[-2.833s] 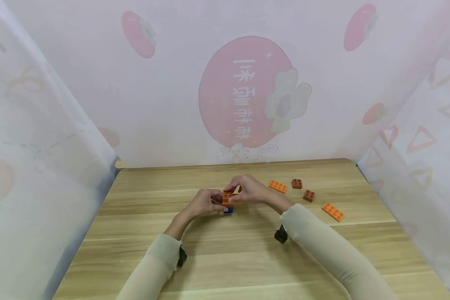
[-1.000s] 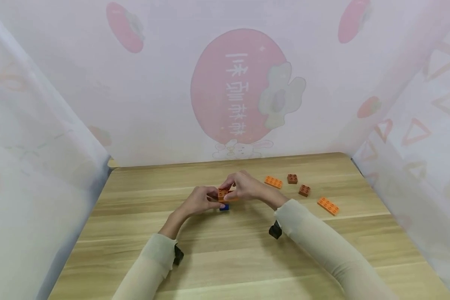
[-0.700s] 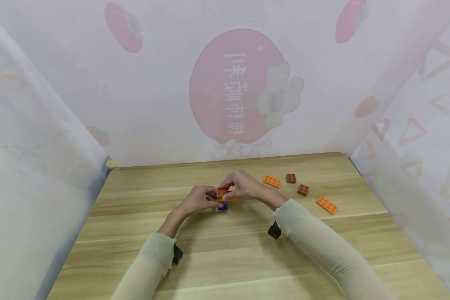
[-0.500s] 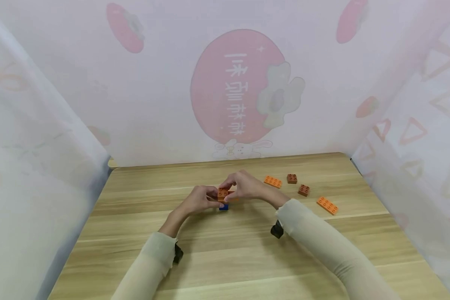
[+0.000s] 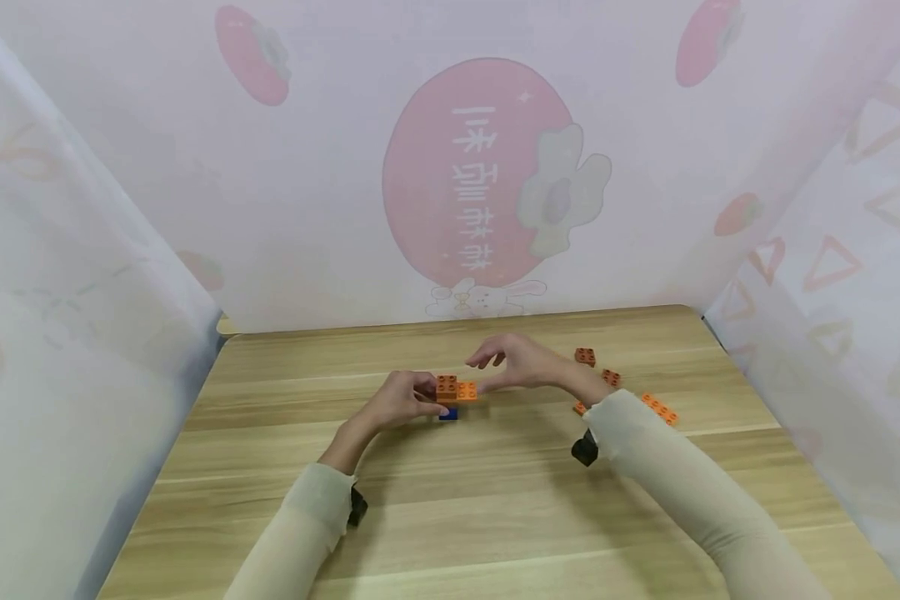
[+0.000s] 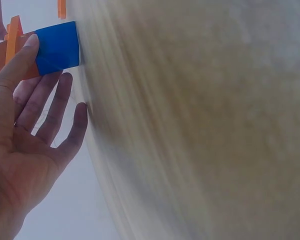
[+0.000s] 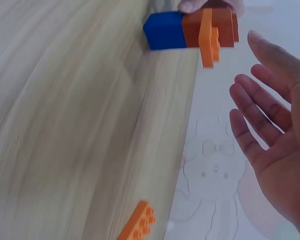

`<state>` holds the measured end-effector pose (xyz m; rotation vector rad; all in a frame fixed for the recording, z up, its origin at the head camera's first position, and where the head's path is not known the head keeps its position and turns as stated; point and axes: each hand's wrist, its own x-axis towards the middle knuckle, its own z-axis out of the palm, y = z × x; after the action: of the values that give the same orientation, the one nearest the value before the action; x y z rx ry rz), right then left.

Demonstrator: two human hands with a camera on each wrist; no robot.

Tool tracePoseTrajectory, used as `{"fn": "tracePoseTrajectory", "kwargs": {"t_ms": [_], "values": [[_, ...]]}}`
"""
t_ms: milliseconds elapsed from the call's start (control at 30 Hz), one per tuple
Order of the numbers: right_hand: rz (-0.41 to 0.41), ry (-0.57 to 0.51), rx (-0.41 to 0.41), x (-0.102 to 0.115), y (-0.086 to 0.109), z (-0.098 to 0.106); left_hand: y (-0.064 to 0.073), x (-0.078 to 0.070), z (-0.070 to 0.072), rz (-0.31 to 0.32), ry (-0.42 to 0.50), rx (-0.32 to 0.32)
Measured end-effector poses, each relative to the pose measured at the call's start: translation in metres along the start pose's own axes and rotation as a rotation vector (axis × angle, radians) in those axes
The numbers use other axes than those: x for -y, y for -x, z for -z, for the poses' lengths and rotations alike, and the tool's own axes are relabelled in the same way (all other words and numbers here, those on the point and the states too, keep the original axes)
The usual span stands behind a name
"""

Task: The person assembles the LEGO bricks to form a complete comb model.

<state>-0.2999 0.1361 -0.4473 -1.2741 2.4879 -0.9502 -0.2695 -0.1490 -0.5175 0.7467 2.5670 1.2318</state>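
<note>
A small stack of toy building bricks stands at mid-table: a blue brick lowest, a brown brick above it, then an orange plate, then a brown brick on top. The orange plate juts out to the right, its studs bare. My left hand pinches the stack from the left, thumb across its near side; the wrist view shows the other fingers spread. Apart from the stack, just to its right, my right hand hovers with fingers loosely extended, holding nothing.
On the right lie two loose brown bricks, one farther back and one partly behind the forearm. An orange plate lies farther right. A bit of orange shows under the right forearm. Printed curtains enclose the wooden table.
My right hand has let go of the stack and moved right, uncovering the plate's studs. The loose orange plate behind it is now hidden from the head view. My left hand keeps its hold.
</note>
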Motion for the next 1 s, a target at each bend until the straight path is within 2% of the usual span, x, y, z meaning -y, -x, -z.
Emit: {"fn": "tracePoseTrajectory", "kwargs": {"t_ms": [167, 467, 833, 1000], "values": [[-0.002, 0.001, -0.011, -0.008, 0.011, 0.008, 0.0, 0.0, 0.0, 0.014, -0.007, -0.004], [-0.058, 0.019, -0.017, -0.017, 0.032, 0.02, 0.0, 0.002, -0.002, 0.011, -0.013, -0.006], [-0.166, 0.019, -0.05, -0.03, 0.056, 0.032, 0.001, 0.001, -0.001, 0.006, -0.022, -0.002], [-0.167, 0.023, -0.078, -0.04, 0.063, 0.036, 0.001, 0.001, -0.001, 0.005, -0.025, -0.001]]}}
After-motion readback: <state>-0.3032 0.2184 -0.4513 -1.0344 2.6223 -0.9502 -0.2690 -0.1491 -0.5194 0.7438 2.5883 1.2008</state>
